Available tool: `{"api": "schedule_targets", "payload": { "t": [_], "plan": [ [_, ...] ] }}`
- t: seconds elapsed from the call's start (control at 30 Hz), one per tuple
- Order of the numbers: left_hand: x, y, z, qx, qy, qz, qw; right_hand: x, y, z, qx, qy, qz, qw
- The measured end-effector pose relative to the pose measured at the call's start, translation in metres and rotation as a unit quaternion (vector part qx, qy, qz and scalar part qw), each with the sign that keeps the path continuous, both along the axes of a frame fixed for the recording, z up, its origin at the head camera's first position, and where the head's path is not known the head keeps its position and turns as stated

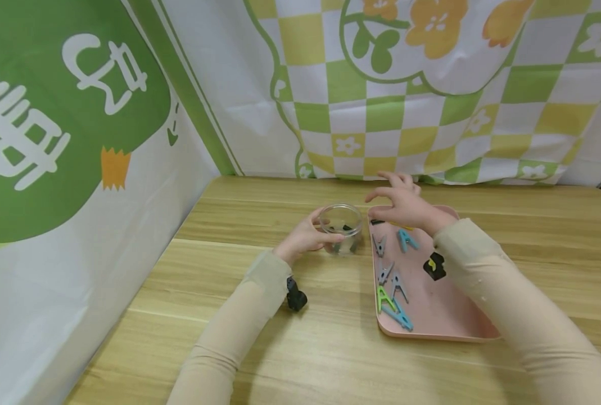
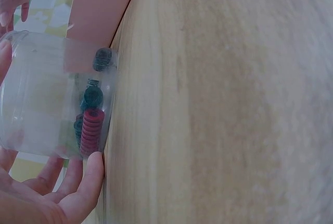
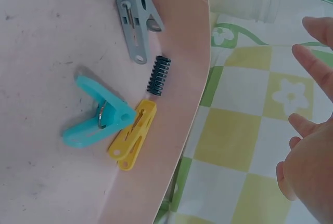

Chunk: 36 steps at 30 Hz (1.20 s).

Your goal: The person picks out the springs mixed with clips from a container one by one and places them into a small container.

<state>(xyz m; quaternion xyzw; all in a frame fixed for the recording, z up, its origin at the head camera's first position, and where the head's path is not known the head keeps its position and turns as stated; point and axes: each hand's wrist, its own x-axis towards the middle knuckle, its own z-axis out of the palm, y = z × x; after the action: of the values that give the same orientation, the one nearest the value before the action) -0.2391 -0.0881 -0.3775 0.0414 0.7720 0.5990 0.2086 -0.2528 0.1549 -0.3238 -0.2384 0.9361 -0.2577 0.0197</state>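
Observation:
In the head view my left hand [image 1: 302,239] curls its fingers and thumb round a clear round jar [image 1: 353,241] standing on the table. Through the jar wall, the left wrist view shows a red spring [image 2: 92,133] and several dark springs [image 2: 93,98] at the bottom. My right hand [image 1: 403,207] hovers over the far left corner of the pink tray [image 1: 434,329], fingers spread and nothing visible between them. A black spring [image 3: 158,76] lies along the tray wall, between a grey clothespin [image 3: 136,21] and a yellow clothespin [image 3: 134,135]. Touching the yellow one is a blue clothespin [image 3: 99,115].
Several more clothespins lie along the tray's left side, among them a green one [image 1: 384,298]. A black piece with a yellow mark [image 1: 434,266] is in the tray's middle. The wooden table [image 1: 330,349] meets a checkered cloth [image 1: 346,121] at the back.

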Motion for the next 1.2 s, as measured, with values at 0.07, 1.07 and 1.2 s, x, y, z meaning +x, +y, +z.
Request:
{"api": "schedule_targets", "payload": {
  "t": [0.07, 1.07, 1.2],
  "plan": [
    [0.000, 0.000, 0.000, 0.000, 0.000, 0.000, 1.0000, 0.000, 0.000, -0.001, 0.000, -0.001, -0.001, 1.0000],
    [-0.002, -0.001, -0.001, 0.003, 0.000, 0.000, 1.0000, -0.015, 0.014, -0.031, 0.025, -0.076, -0.064, 0.9948],
    [-0.003, -0.001, -0.003, 0.007, -0.001, 0.000, 1.0000, -0.017, 0.016, -0.037, 0.022, -0.085, -0.076, 0.9933]
  ]
}}
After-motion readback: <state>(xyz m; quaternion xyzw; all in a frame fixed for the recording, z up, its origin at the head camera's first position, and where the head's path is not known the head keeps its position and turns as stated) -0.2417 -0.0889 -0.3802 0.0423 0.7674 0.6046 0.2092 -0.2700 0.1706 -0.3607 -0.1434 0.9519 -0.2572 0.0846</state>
